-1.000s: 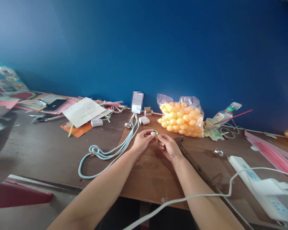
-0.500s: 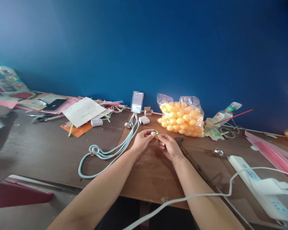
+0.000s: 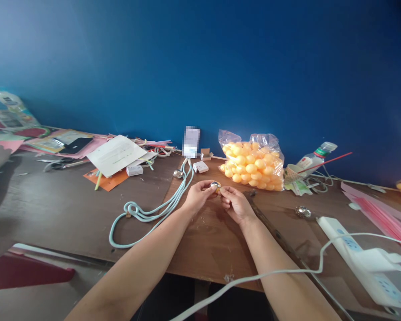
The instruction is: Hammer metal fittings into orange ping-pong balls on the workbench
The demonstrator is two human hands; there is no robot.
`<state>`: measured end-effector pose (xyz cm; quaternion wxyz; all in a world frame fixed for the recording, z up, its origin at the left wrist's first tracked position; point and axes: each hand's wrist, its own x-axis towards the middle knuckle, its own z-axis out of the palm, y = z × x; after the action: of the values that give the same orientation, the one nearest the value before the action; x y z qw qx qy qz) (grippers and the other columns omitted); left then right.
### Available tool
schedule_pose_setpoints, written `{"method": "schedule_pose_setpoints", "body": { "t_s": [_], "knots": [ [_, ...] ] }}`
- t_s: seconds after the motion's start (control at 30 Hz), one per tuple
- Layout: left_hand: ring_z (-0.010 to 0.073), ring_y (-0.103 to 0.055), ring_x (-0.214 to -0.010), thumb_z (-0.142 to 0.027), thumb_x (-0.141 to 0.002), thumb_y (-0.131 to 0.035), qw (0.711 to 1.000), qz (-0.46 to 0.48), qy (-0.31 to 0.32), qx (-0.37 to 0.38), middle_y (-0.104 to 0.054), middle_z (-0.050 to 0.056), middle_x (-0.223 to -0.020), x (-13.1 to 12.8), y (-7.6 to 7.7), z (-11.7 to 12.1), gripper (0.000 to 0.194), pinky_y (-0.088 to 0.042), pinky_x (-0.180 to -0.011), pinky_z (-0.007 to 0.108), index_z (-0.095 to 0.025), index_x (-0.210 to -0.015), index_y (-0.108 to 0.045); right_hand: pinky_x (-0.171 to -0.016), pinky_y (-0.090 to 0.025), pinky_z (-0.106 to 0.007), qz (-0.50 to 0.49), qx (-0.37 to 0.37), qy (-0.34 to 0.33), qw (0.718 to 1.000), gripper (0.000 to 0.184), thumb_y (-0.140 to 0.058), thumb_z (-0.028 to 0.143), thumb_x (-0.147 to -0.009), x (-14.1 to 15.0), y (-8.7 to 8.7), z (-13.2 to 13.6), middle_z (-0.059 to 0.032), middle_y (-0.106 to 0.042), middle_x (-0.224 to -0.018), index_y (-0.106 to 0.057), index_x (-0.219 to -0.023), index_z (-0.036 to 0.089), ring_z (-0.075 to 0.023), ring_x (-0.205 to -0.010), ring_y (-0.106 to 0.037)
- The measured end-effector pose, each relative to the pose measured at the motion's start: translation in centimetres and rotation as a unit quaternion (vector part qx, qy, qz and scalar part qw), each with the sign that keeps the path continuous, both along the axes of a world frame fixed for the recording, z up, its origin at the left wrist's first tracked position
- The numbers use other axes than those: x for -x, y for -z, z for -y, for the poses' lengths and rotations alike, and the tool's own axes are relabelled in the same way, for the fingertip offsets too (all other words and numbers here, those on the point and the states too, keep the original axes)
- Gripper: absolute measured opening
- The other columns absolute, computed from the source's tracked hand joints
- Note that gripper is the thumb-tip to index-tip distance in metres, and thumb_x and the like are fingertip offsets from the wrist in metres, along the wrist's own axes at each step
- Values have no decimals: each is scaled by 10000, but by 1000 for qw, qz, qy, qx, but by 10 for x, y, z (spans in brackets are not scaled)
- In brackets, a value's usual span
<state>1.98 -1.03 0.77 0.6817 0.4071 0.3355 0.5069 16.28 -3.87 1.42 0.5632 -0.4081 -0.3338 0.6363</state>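
Over the wooden table, my left hand (image 3: 200,195) pinches a small ball (image 3: 215,185) that looks shiny silver on top, with some orange-yellow showing at its lower right. The fingers of my right hand (image 3: 235,203) are closed at the ball's right side; whether they grip the ball or a tiny piece against it is hidden. Two similar silver balls lie apart on the table, one silver ball (image 3: 177,174) beyond my left hand and another silver ball (image 3: 303,212) to the right. Behind my hands stands a clear bag of orange-yellow balls (image 3: 252,165).
A light-blue cord (image 3: 150,213) loops left of my hands. A white cable (image 3: 254,279) crosses over my right forearm, near a white power strip (image 3: 364,258). Papers (image 3: 116,155), scissors (image 3: 63,164) and a small white box (image 3: 201,167) lie behind. A bottle (image 3: 316,156) leans at the wall.
My hands and the ball have hardly moved. At the far left edge, a blurred pale shape, perhaps another person's arm, has shifted.
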Motion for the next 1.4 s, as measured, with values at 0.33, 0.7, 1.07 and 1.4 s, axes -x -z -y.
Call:
{"method": "schedule_pose_setpoints", "body": {
  "t_s": [0.33,0.7,1.07,1.4],
  "knots": [
    [152,-661,-773,-237,-702,-779,1000,17,6,9,-703,105,-937,0,-2,1,325,-552,-826,343,-91,-979,-690,-387,-248,-155,-12,-5,-1,1000,260,-857,286,-587,0,-2,1,7,-620,-710,-645,-668,159,-15,-474,-324],
    [157,-667,-761,-221,-711,-772,1000,17,3,10,-696,100,-929,-1,-1,0,303,-554,-825,356,-91,-972,-689,-393,-238,-175,7,-7,5,1000,276,-847,300,-586,1,-2,1,11,-621,-703,-628,-683,163,-22,-467,-328],
    [157,-664,-772,-262,-716,-768,999,-39,-13,-23,-704,113,-934,0,2,-2,343,-563,-785,323,-91,-1003,-685,-402,-272,-170,14,-4,17,1000,272,-846,297,-580,2,-2,2,4,-626,-708,-630,-679,165,-27,-477,-339],
    [158,-675,-729,-243,-735,-747,995,-75,-32,-49,-713,101,-878,1,3,-1,310,-568,-755,321,-94,-996,-671,-415,-338,-181,30,-21,41,999,297,-851,326,-566,6,2,1,23,-598,-659,-617,-675,179,-48,-487,-362]
  ]
}}
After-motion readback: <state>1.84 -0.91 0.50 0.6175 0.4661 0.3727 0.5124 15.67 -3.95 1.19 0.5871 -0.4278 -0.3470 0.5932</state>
